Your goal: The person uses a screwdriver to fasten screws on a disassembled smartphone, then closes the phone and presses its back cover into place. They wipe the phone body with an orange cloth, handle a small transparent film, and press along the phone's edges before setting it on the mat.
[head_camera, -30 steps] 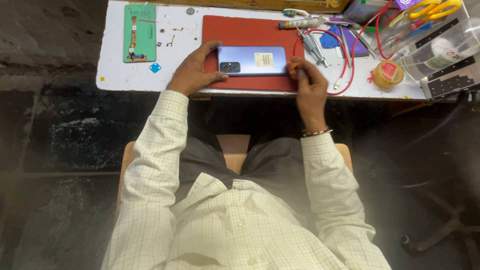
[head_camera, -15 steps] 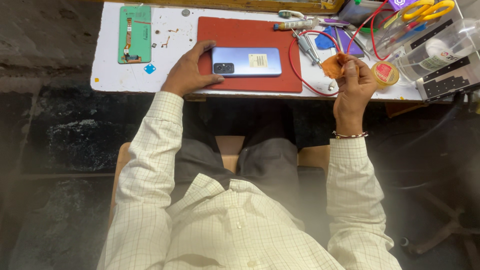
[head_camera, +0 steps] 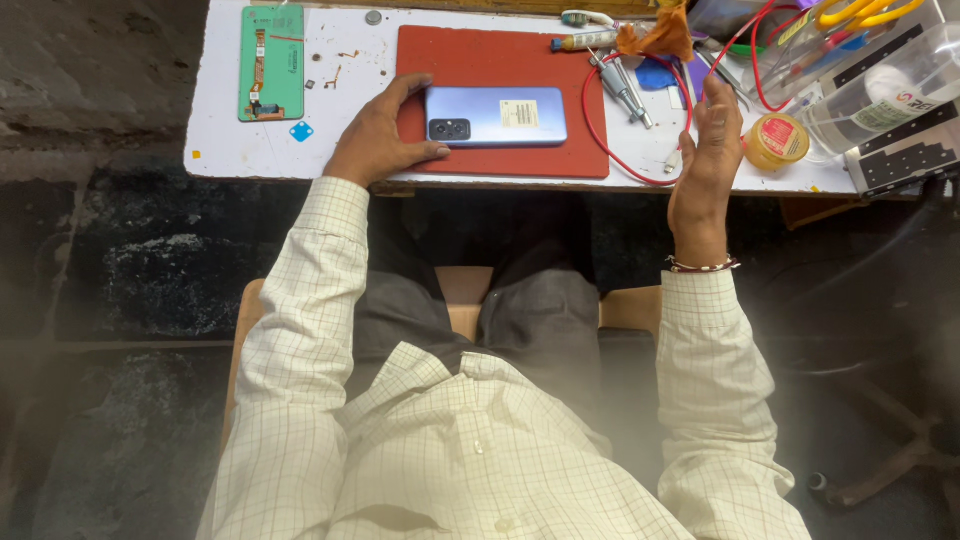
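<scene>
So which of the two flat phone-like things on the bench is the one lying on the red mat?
The blue phone, back up under the left hand; the green-backed panel lies off the red mat, on bare white table.

One phone [head_camera: 497, 115], one red mat [head_camera: 500, 60], one green board [head_camera: 272, 62], one yellow tin [head_camera: 777, 140] at 3 o'clock, two hands [head_camera: 378, 135].

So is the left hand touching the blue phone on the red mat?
Touching. The head view shows the left hand wrapped around the camera end of the blue phone, thumb and forefinger against its edges.
</scene>
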`<action>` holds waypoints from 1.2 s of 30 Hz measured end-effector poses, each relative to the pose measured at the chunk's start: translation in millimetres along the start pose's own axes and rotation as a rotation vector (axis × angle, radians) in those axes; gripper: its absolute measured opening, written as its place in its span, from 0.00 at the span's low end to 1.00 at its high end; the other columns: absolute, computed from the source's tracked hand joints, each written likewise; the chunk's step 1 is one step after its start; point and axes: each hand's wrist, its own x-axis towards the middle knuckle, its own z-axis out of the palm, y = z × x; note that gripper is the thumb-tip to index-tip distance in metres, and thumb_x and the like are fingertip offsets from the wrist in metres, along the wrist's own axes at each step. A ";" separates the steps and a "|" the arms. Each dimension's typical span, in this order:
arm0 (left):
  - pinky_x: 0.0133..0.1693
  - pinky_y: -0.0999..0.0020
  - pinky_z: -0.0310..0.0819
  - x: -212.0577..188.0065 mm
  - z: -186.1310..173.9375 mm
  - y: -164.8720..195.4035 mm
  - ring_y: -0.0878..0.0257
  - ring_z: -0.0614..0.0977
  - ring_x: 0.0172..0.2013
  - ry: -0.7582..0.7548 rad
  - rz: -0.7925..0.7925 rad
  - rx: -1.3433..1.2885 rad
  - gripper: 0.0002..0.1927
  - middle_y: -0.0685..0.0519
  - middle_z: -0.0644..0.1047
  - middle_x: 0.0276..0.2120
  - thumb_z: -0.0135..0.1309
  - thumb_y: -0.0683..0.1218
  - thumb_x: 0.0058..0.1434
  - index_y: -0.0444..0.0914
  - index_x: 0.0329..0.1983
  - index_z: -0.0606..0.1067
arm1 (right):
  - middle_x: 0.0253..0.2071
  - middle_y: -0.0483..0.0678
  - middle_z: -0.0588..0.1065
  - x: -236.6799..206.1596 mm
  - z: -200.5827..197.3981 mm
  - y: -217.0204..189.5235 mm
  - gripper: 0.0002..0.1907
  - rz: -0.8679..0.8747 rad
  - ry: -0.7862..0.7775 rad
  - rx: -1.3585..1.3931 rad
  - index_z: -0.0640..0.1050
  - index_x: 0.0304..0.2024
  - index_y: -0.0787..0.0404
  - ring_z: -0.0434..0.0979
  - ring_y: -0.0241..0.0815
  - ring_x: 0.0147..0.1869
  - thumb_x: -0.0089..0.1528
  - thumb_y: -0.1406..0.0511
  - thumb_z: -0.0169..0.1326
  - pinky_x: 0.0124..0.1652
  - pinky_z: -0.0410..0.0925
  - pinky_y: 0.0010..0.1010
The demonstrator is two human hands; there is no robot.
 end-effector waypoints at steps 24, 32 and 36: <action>0.70 0.58 0.64 -3.4 -4.2 4.5 0.53 0.72 0.69 0.052 0.071 -0.171 0.55 0.48 0.74 0.66 0.78 0.45 0.43 0.46 0.72 0.59 | 0.67 0.59 0.68 17.0 158.1 -18.7 0.53 -0.621 -0.629 -0.838 0.64 0.71 0.57 0.65 0.62 0.72 0.50 0.48 0.76 0.68 0.56 0.52; 0.70 0.57 0.63 -2.3 -4.9 7.4 0.53 0.72 0.68 0.062 0.051 -0.186 0.49 0.48 0.75 0.65 0.78 0.51 0.47 0.45 0.68 0.62 | 0.64 0.53 0.74 13.5 156.1 -19.1 0.36 -0.575 -0.601 -0.867 0.78 0.58 0.57 0.69 0.57 0.69 0.53 0.49 0.74 0.68 0.58 0.50; 0.69 0.56 0.64 -2.4 -4.2 6.9 0.53 0.72 0.68 0.072 0.045 -0.195 0.44 0.47 0.76 0.64 0.75 0.54 0.50 0.44 0.66 0.63 | 0.59 0.51 0.76 11.9 156.4 -18.6 0.28 -0.594 -0.505 -0.877 0.81 0.51 0.59 0.73 0.53 0.64 0.51 0.56 0.72 0.67 0.58 0.50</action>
